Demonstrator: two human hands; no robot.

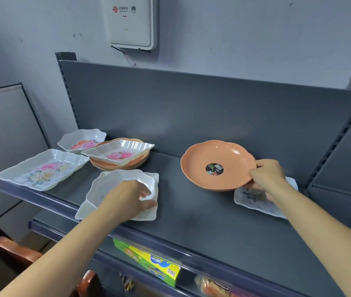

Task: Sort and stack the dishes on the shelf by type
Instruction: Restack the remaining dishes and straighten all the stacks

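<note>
I am pinching the right rim of the orange plate (217, 163) with my right hand (266, 176), thumb on top and fingers underneath. The plate is tilting, right side raised, over a white patterned dish (256, 203) lying at the right of the shelf (202, 224). My left hand (127, 198) is curling its fingers round the right rim of a white scalloped dish (110, 185), which is sitting on another white dish (149, 214) near the shelf's front edge. The other orange plates (116, 167) are lying far left (a floral dish (119, 153) is sitting on them). I am judging this one-edge pinch risky: the glossy plate could be slipping down onto the dish beneath, and stacking it on that covered pile would be mixing types.
</note>
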